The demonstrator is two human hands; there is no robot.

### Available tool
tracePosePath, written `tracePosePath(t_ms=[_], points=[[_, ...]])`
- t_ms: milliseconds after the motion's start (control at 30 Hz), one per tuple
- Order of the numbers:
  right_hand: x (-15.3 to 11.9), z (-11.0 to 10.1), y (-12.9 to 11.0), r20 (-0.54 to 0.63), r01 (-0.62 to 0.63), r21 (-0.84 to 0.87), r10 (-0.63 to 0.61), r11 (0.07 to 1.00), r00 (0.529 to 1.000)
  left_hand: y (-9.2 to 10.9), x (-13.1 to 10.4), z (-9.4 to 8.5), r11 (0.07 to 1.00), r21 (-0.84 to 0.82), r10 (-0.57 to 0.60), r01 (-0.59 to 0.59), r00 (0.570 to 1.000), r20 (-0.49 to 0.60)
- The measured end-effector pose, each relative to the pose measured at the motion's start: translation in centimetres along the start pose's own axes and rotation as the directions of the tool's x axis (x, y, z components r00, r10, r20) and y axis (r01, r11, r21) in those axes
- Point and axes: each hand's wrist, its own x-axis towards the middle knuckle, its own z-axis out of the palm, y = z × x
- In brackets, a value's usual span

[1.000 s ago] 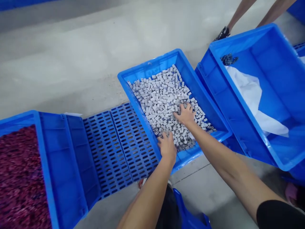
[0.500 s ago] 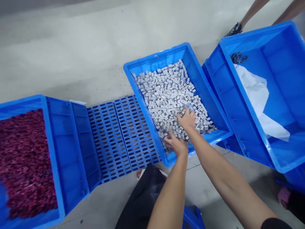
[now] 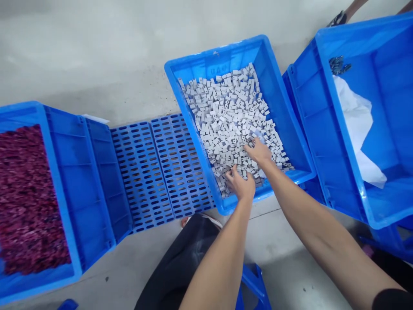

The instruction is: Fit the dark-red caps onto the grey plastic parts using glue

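Many small light-grey block-shaped pieces (image 3: 226,112), some with holes in them, cover the floor of the middle blue bin (image 3: 274,86). At the near end of the pile, my left hand (image 3: 241,184) rests among the pieces, its fingers curved and apart. My right hand (image 3: 260,152) touches the pile just above and to the right of it, thumb and fingers spread. The right fingertips are partly hidden. Between the two hands lie more grey pieces, and I see none lifted out.
A blue bin of dark red pieces (image 3: 29,202) stands at left, beside slotted blue pallets (image 3: 161,172). At right, a taller blue bin (image 3: 348,142) holds white sheeting (image 3: 355,116) and a dark bundle (image 3: 339,65). Another person's foot (image 3: 338,19) shows beyond it. A blue stool (image 3: 254,284) is below.
The view has shifted, so the bins sit slightly higher in the picture. Both hands stay in the grey pieces, with small changes in finger position.
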Motion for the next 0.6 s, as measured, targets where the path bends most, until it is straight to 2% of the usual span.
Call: tracePosePath(t_ms=[200,433,600], points=[[0.0,-0.8,1.5,0.065,0.044,0.023,-0.045,0.999,0.997,0.7,-0.1,0.3,0.998,-0.020,-0.063,0.063,0.998,0.030],[-2.6,0.8,1.1,0.067,0.088,0.006,-0.088,0.996,0.994,1.5,0.1,0.6,0.991,-0.047,-0.120,0.122,0.992,0.034],[-4.0,0.9,0.9,0.101,0.171,-0.019,-0.168,0.985,0.981,2.1,0.0,0.6,0.982,-0.075,-0.174,0.174,0.985,0.008]])
